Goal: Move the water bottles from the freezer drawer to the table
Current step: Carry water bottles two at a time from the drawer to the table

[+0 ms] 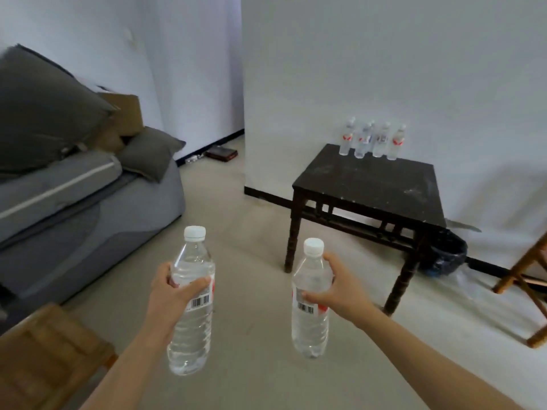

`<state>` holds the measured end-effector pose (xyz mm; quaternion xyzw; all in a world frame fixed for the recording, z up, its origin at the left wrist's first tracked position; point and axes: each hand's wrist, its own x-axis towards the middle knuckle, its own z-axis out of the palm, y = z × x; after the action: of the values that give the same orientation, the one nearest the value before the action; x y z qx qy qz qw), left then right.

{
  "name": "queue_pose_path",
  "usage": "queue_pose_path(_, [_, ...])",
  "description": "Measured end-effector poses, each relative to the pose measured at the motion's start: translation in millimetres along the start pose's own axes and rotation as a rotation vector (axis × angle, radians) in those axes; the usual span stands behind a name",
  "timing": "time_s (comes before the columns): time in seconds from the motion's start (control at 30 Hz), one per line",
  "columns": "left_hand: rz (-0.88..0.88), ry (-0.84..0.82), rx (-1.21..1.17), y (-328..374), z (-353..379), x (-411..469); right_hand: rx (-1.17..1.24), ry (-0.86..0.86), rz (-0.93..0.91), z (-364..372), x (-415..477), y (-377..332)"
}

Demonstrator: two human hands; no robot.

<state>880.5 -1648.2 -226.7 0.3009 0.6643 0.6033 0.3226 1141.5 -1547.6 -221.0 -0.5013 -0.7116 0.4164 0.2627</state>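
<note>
My left hand (171, 294) grips a clear water bottle (191, 329) with a white cap, held upright over the floor. In my right hand (340, 287) is a second clear water bottle (309, 324), also upright, gripped around its upper body. Ahead on the right stands a dark wooden table (373, 184). Several water bottles (371, 142) with red-and-white labels stand in a row at its far edge against the wall. The freezer drawer is out of view.
A grey sofa (88, 208) with dark cushions fills the left side. A wooden stool (44, 356) sits at the lower left. A black bin (447, 253) stands beside the table's right legs, and a wooden chair leg (527, 270) shows at the right edge. Pale floor lies between me and the table.
</note>
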Motion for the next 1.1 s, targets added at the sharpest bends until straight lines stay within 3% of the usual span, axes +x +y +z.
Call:
queue_pose_path(0.4, [-0.067, 0.103, 0.043, -21.3, -32.4, 89.1, -0.018, -0.121, -0.036, 52.2, 115.7, -29.4])
queue_pose_path(0.8, [-0.035, 0.196, 0.041, 17.0, -5.9, 275.5, 0.082, -0.162, -0.071, 74.6, 328.3, -59.2])
queue_pose_path(1.1, [-0.077, 0.307, -0.027, 0.1, -36.6, 403.6, 0.076, -0.236, -0.061, 135.5, 468.6, -82.7])
